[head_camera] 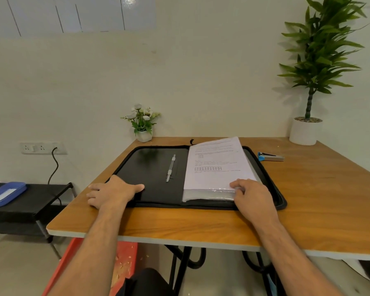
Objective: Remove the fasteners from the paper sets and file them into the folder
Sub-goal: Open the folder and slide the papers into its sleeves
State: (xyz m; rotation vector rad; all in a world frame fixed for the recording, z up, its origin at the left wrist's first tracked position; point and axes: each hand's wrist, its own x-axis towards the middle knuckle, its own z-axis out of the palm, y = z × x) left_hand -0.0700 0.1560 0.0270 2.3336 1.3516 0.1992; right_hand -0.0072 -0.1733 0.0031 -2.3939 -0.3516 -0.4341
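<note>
The left hand point(113, 192) lies flat, fingers spread, on the open black zip folder point(154, 167), seemingly to steady it, while the right hand point(253, 196) rests relaxed fingertips on the white printed paper stack point(216, 165) filed in its right half, probably squaring it.

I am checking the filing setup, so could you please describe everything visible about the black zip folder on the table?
The black zip folder lies open and flat on the wooden table, with a zipper running round its rounded edge. A clear plastic binder bar sits along its spine. Its right half holds clear sleeves with a printed white paper stack on top. The left hand rests flat on its near left corner; the right hand touches the sleeves at the near right.
</note>
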